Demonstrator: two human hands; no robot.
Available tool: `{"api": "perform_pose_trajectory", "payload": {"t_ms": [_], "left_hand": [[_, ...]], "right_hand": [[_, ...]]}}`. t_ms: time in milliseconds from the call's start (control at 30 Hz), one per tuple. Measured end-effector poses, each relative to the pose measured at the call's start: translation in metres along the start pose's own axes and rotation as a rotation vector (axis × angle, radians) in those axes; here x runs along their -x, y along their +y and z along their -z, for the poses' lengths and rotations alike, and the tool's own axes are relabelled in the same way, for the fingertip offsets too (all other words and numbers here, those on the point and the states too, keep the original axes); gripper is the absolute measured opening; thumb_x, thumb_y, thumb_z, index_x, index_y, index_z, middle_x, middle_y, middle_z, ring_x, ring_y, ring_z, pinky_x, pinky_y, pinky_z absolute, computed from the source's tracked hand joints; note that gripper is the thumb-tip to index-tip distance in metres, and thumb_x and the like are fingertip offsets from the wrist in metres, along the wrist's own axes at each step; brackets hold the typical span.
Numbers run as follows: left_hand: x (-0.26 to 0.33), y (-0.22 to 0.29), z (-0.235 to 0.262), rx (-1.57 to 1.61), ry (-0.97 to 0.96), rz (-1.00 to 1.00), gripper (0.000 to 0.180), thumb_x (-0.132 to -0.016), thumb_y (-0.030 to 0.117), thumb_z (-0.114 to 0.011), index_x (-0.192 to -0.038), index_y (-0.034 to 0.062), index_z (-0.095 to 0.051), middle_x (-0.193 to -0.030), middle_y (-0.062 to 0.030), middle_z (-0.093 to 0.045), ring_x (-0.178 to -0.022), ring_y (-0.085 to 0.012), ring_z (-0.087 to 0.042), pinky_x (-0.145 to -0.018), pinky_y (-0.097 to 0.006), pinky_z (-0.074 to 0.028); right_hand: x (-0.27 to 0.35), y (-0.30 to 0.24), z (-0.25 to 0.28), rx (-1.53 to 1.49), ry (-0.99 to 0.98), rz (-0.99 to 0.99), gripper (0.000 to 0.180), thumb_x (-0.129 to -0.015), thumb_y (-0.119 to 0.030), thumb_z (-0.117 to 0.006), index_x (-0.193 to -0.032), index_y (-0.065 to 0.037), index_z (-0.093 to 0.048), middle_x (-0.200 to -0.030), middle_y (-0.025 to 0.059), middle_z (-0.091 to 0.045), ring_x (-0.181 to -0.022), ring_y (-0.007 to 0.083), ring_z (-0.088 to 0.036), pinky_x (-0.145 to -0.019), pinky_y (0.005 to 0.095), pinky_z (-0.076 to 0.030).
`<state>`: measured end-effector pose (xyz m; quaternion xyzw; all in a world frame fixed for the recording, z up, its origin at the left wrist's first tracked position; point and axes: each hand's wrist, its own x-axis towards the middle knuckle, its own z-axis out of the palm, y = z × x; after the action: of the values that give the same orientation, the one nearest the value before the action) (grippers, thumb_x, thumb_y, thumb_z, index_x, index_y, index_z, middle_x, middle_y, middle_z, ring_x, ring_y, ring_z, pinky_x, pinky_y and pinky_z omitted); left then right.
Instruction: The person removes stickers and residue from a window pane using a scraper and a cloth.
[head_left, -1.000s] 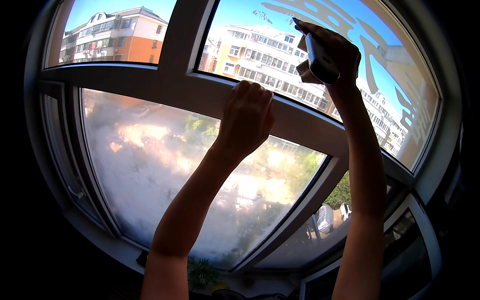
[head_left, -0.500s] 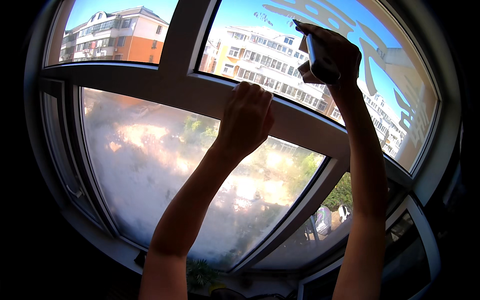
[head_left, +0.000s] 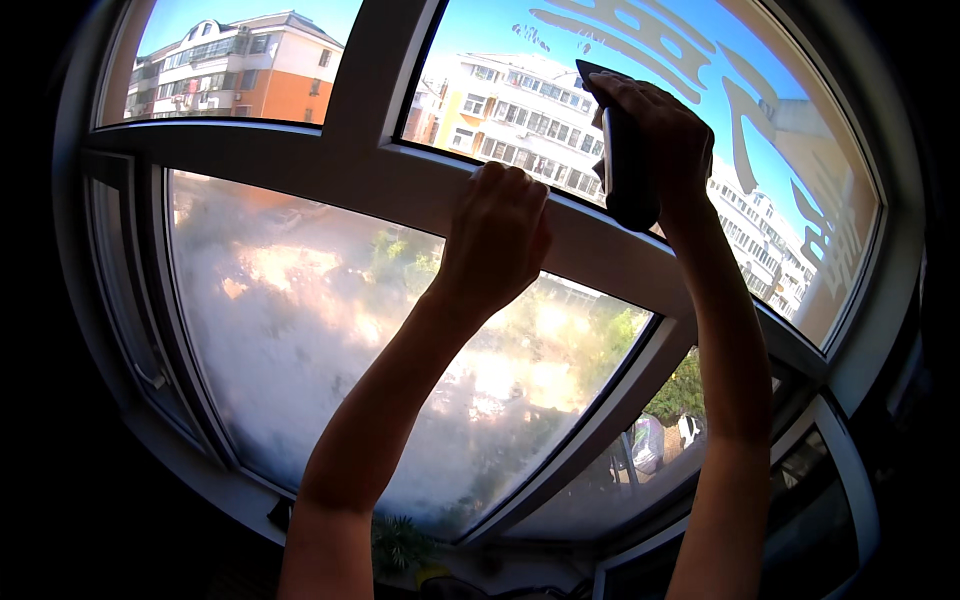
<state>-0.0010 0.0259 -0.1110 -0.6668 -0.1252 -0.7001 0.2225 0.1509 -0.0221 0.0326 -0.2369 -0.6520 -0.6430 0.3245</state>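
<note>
Cloudy glass pane (head_left: pixel 320 340), smooth matt frame (head_left: pixel 380 182), smooth handheld tool (head_left: pixel 624 180)

We've got decent room over the upper pane (head_left: pixel 520 110), between the thick post (head_left: pixel 373 80) and the dark tool (head_left: pixel 630 180) in our right hand (head_left: pixel 668 130). Our left hand (head_left: pixel 497 220) blocks part of the crossbar (head_left: pixel 385 180), though. Left of that arm, the foggy pane's (head_left: pixel 290 330) wide open.
</note>
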Motion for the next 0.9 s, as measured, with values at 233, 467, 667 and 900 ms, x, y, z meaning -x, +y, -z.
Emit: {"api": "perform_pose_trajectory", "payload": {"t_ms": [233, 467, 667, 900], "left_hand": [[0.001, -0.002, -0.001, 0.022, 0.006, -0.006, 0.009, -0.079, 0.004, -0.061, -0.088, -0.0004, -0.059, -0.086, -0.0146, -0.059, -0.087, -0.0311, -0.056, -0.079, -0.042, -0.048], [0.004, -0.003, -0.005, 0.031, -0.009, -0.010, 0.011, -0.079, 0.005, -0.061, -0.089, -0.0003, -0.060, -0.087, -0.0149, -0.059, -0.088, -0.0311, -0.056, -0.080, -0.042, -0.048], [0.000, -0.002, -0.001, -0.011, -0.017, -0.011, 0.014, -0.081, 0.005, -0.061, -0.094, -0.0010, -0.062, -0.089, -0.0151, -0.061, -0.089, -0.0313, -0.058, -0.082, -0.042, -0.049], [0.002, -0.003, 0.000, 0.016, -0.017, -0.002, 0.013, -0.081, 0.005, -0.061, -0.093, -0.0012, -0.062, -0.089, -0.0155, -0.062, -0.089, -0.0313, -0.059, -0.082, -0.042, -0.049]], "right_hand": [[0.007, 0.000, -0.004, 0.007, -0.018, 0.025, 0.059, -0.065, -0.011, -0.080, -0.121, -0.022, -0.064, -0.111, 0.0046, -0.069, -0.096, 0.0231, -0.069, -0.080, 0.0305, -0.057], [-0.006, 0.009, -0.005, 0.069, -0.108, -0.037, 0.073, -0.056, -0.018, -0.083, -0.125, -0.024, -0.061, -0.108, 0.0058, -0.070, -0.091, 0.0248, -0.069, -0.078, 0.0333, -0.057], [-0.022, 0.008, 0.000, 0.056, -0.122, -0.073, 0.076, -0.051, -0.021, -0.085, -0.123, -0.021, -0.062, -0.101, 0.0063, -0.071, -0.085, 0.0250, -0.070, -0.075, 0.0320, -0.057], [-0.015, 0.010, -0.002, 0.017, -0.083, -0.004, 0.078, -0.048, -0.019, -0.084, -0.123, -0.022, -0.063, -0.095, 0.0038, -0.072, -0.082, 0.0230, -0.070, -0.073, 0.0296, -0.057]]}}
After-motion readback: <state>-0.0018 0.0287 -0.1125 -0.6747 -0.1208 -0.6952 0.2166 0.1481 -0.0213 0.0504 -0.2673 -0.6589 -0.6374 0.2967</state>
